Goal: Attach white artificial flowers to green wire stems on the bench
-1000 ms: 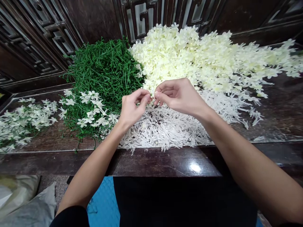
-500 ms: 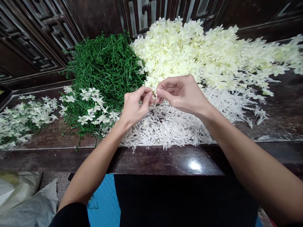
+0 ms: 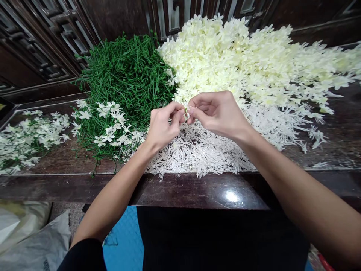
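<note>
A long dark wooden table (image 3: 197,192) runs across the room, and most of it is buried. The biggest heap is the cream petal pile (image 3: 254,64) at the back right; beside it on the left sits a tangle of green stems (image 3: 126,75), and in front a spread of white stamen pieces (image 3: 203,150). Finished sprigs (image 3: 107,128) lie at the stems' near edge, with more (image 3: 28,131) further left.

Above the stamen spread the two hands meet. The left hand (image 3: 162,126) is curled, thumb and forefinger pinched shut; the right hand (image 3: 218,113) pinches likewise, fingertips touching the left's. Between them is a small flower piece (image 3: 186,110), held by both, mostly hidden.

To do this well, I'd judge, keep the grip at the very tips, line the parts up straight, and press gently so nothing bends.
</note>
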Motion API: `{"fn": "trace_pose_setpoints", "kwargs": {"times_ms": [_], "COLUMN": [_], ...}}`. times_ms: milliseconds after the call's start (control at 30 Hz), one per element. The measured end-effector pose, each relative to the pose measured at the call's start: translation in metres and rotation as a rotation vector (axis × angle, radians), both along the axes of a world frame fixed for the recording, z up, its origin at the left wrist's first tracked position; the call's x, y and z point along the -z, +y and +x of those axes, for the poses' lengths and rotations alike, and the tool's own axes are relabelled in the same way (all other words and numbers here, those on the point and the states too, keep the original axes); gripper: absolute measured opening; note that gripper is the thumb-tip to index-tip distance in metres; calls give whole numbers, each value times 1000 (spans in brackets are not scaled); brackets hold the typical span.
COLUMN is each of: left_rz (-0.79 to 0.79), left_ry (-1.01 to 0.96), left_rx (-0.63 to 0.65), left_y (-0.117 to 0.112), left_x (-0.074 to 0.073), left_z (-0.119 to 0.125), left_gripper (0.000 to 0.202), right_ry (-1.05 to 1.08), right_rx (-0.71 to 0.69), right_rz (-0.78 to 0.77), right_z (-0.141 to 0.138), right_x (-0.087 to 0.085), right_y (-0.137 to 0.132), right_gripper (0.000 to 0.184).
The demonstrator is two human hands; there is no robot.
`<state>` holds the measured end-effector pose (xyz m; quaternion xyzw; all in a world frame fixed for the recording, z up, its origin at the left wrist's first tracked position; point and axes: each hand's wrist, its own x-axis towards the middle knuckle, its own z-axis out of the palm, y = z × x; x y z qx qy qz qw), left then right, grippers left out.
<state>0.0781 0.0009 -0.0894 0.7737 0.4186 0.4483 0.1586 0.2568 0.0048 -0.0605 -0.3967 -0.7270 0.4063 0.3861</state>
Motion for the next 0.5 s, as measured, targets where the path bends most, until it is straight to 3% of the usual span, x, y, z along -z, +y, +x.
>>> {"fn": "trace_pose_setpoints", "kwargs": {"times_ms": [267,400,500], "left_rz": [45,6,-52], "left_ry": [187,116,-63], "left_rx": [-21,52,80], "left_y": [2,8,12], "left_x": [-2,-4,-9], "left_z": [-5,-12,-17], "left_gripper": [19,17,14], "right_ry": [36,26,54], "right_rx": [85,142,166], "right_rz": [61,36,70], "right_z": [-5,-3,0], "right_x": [4,-2,-6], "right_y": [-3,-3,-2], "right_gripper": [10,12,15]}}
